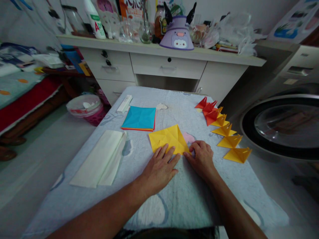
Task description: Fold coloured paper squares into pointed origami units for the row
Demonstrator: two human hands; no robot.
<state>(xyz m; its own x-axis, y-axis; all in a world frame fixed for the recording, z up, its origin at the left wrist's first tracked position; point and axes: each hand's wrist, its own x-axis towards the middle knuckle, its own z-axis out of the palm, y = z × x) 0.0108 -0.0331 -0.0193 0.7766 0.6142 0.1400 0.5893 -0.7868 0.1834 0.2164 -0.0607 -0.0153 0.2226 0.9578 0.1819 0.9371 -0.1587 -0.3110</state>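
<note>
A creased sheet of yellow origami paper [169, 136] lies on the cloth-covered table in front of me. My left hand [159, 167] rests flat on its near edge, fingers spread. At the sheet's near right corner, my right hand [201, 155] pinches the paper between thumb and curled fingers. Beyond and to the left sits a stack of creased square paper [140, 118], blue on top with red and yellow edges below. On the right, folded yellow paper pieces [230, 141] and folded red ones [208, 109] stand in a row.
Left of my hands lies a folded white paper sheet [99, 159], with a small white box [124, 104] farther back. Behind the table [174, 205] stands a white cabinet [166, 64] with a purple visor hat [177, 35] on top. A washing machine [294, 66] is at the right.
</note>
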